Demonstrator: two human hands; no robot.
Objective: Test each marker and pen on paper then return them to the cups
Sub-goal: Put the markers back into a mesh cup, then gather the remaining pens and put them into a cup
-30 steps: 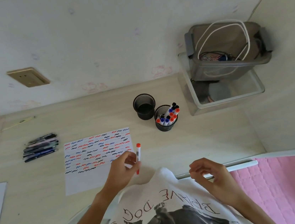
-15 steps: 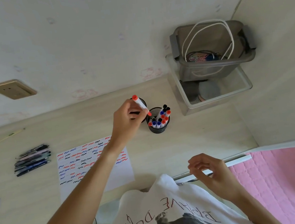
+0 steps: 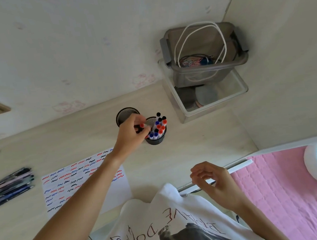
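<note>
Two black mesh cups stand side by side on the pale wooden desk (image 3: 178, 157): the far-left mesh cup (image 3: 126, 114) shows nothing inside from here, and the near-right mesh cup (image 3: 156, 138) bristles with capped markers, roughly a dozen, in three cap colours: red, blue and black. The person's left hand (image 3: 130, 136) reaches over the gap between the cups, its fingers pinched round a red-capped white marker (image 3: 142, 125), whose lower end sits at the left rim of the fuller cup; the hand hides most of the barrel. The right hand (image 3: 214, 180) hovers near the desk's front edge, fingers loosely curled and holding nothing. Left of the outstretched arm lies one white sheet of paper (image 3: 77, 181) covered with short squiggles in red, blue and black, rows of them, partly blocked by the forearm. Farther left rests a loose bundle of dark pens (image 3: 12, 186), too overlapped to count. At the far right corner, a grey plastic bin (image 3: 204, 54) with a white cord looped in it sits on a clear plastic tray (image 3: 213, 103). The person's white T-shirt (image 3: 167, 228) carries upside-down lettering; "DOG" is readable, the rest unclear. A pink quilted cover (image 3: 292, 193) lies at near right.
</note>
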